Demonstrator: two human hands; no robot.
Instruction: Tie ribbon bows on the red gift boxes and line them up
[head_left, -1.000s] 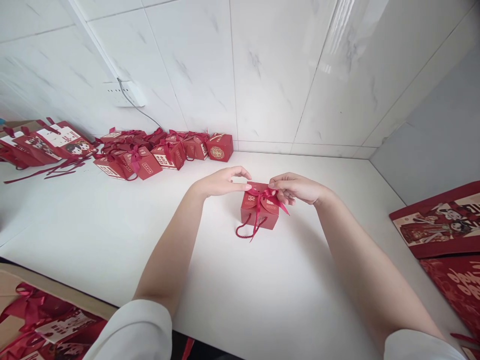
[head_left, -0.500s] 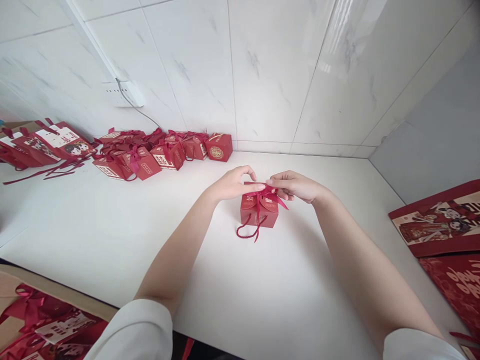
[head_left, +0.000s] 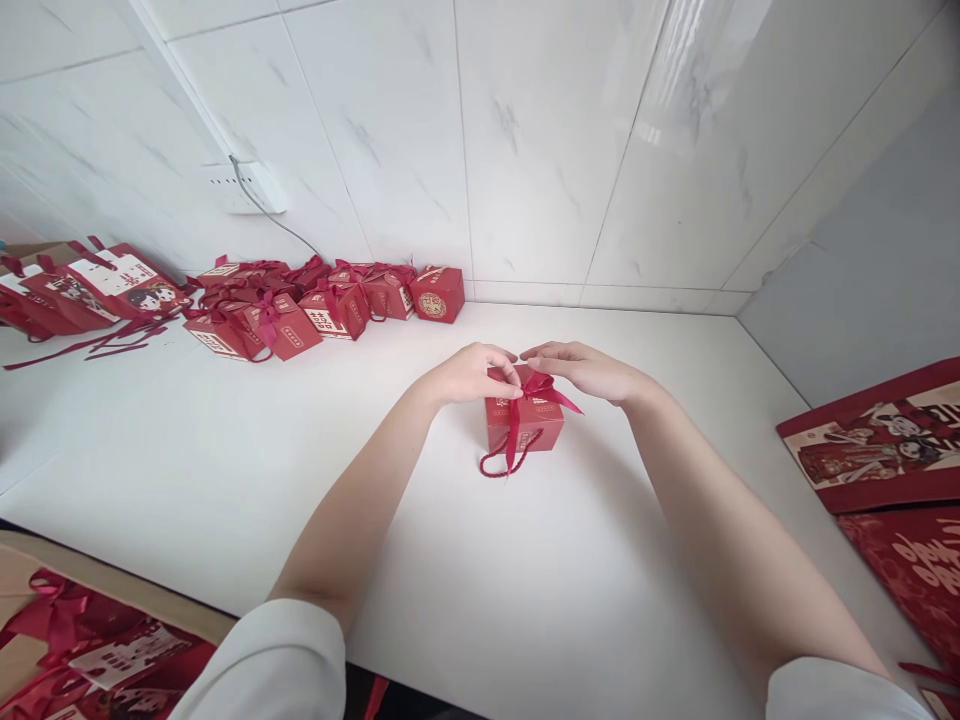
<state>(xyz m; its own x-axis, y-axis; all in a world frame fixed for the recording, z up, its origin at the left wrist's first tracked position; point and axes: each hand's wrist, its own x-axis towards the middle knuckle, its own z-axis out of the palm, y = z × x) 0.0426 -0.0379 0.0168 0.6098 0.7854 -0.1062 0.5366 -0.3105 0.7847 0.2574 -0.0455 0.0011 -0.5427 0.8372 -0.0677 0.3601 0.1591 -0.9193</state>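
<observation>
A small red gift box (head_left: 525, 428) with a dark red ribbon (head_left: 546, 390) and a cord handle stands on the white counter (head_left: 420, 560) in the middle of the view. My left hand (head_left: 472, 375) rests on the box's top left, its fingers pinched on the ribbon. From the right, my right hand (head_left: 581, 370) reaches over the top, fingers curled at the bow. The fingertips of both hands nearly meet above the box. Ribbon ends hang down the box's front and stick out to the right.
A row of several similar red boxes (head_left: 315, 305) lines the tiled wall at the back left. Flat red cartons (head_left: 97, 285) lie further left. Red printed bags (head_left: 877, 450) sit at the right edge. An open cardboard box (head_left: 90, 640) with red items is at the lower left.
Both hands have drawn closer together over the box top and lowered onto it. The ribbon's bow now sits tighter, with one end pointing right.
</observation>
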